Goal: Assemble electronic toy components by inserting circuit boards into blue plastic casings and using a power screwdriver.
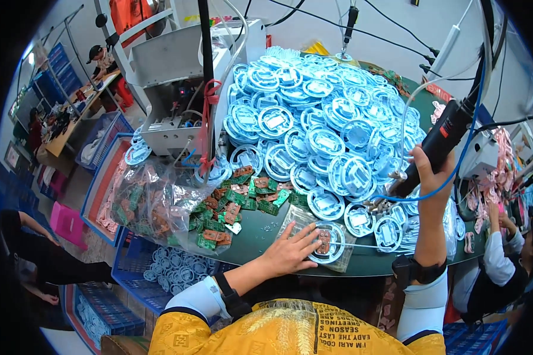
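Note:
My left hand (288, 253) lies with its fingers stretched out over a light blue round plastic housing (336, 253). A small brown circuit board (323, 241) sits inside that housing, partly under my fingertips. Beneath it is a clear flat block (344, 266) near the table's front edge. My right hand (430, 176) is wrapped round a black electric screwdriver (447, 133), held tilted with its lower end pointing down and left, to the right of the housing. From this angle I cannot tell whether its bit touches anything. Green and brown circuit boards (234, 204) lie loose beyond my left hand.
A large heap of light blue housings (314, 124) covers much of the green table (251, 228). A clear plastic bag (160, 198) with boards lies at left, near a grey machine (175, 118). Blue crates (127, 260) stand below. Cables hang overhead. Other people work at both sides.

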A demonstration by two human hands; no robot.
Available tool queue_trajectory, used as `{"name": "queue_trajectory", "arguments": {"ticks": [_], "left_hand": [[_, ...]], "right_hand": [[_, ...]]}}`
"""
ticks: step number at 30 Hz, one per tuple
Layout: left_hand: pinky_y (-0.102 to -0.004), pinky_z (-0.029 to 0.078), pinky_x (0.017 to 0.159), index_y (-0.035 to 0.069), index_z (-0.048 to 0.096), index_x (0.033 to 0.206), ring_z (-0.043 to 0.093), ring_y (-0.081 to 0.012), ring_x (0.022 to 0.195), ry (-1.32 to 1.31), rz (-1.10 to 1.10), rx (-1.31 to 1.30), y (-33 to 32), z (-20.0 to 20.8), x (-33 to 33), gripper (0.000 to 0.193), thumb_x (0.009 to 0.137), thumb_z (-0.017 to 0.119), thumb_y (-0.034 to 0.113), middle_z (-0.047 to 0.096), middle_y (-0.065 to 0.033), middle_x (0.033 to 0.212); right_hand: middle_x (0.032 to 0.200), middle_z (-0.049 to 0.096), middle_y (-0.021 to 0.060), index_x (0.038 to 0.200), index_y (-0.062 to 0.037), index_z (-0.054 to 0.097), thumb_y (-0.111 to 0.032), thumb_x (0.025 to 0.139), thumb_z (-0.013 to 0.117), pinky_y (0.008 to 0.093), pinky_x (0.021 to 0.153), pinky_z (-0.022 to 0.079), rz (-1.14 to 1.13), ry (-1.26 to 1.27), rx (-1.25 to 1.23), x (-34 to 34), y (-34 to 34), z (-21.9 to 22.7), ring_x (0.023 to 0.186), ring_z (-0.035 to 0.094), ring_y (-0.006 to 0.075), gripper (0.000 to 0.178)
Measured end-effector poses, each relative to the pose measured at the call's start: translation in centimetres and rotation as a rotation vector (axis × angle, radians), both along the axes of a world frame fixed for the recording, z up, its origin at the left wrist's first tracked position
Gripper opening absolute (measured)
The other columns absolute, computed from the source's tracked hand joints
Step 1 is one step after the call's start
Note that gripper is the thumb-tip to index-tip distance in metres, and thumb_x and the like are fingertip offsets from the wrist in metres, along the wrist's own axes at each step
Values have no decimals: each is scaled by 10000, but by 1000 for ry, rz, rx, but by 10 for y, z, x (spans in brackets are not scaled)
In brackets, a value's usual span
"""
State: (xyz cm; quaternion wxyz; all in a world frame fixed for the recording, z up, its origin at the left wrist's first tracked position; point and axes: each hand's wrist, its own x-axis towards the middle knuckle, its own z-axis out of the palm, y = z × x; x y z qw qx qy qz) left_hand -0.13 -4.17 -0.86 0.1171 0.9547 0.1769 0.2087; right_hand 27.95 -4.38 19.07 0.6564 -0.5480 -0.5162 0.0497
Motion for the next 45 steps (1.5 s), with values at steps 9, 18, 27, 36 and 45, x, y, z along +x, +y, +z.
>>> {"name": "queue_trajectory", "arguments": {"ticks": [9, 18, 27, 36, 45], "left_hand": [[-543, 354, 1019, 56, 618, 1026, 432, -329, 1300, -152, 37, -95, 8, 0, 3, 296, 832, 698, 265, 524, -158, 1315], [-529, 370, 1009, 35, 606, 891, 442, -349, 1277, -169, 46, -125, 12, 6, 2, 235, 824, 698, 241, 524, -177, 1292], [-523, 373, 1006, 29, 602, 926, 437, -350, 1273, -218, 56, -165, 14, -1, -2, 255, 815, 708, 232, 520, -163, 1303], [-497, 397, 978, 40, 586, 965, 444, -360, 1254, -289, 56, -223, 12, -7, -2, 285, 779, 723, 207, 517, -175, 1272], [-477, 402, 995, 65, 605, 1022, 474, -366, 1250, -255, 51, -262, 11, -3, 0, 317, 770, 753, 185, 529, -150, 1323]], "right_hand": [[1098, 587, 141, 1184, -2, 514, 39, 823, 585, 375, 882, 466, -254, -668, 485, -16, -41, -12, 1024, 575, 249, 370], [988, 638, 111, 1063, -31, 611, -129, 756, 704, 403, 806, 483, 340, -959, -352, -88, 94, -158, 947, 622, 253, 334], [1367, 508, 112, 1275, -52, 519, -242, 755, 733, 510, 1078, 306, 127, -1129, -499, -71, 136, -197, 1319, 426, 284, 593], [1071, 619, 135, 1077, -32, 612, -108, 751, 717, 432, 871, 448, 424, -859, -174, -103, 36, -155, 995, 592, 312, 351], [883, 603, 108, 884, -38, 599, -2, 696, 697, 405, 692, 456, 175, -771, -260, -36, -74, -158, 764, 584, 302, 215]]}}
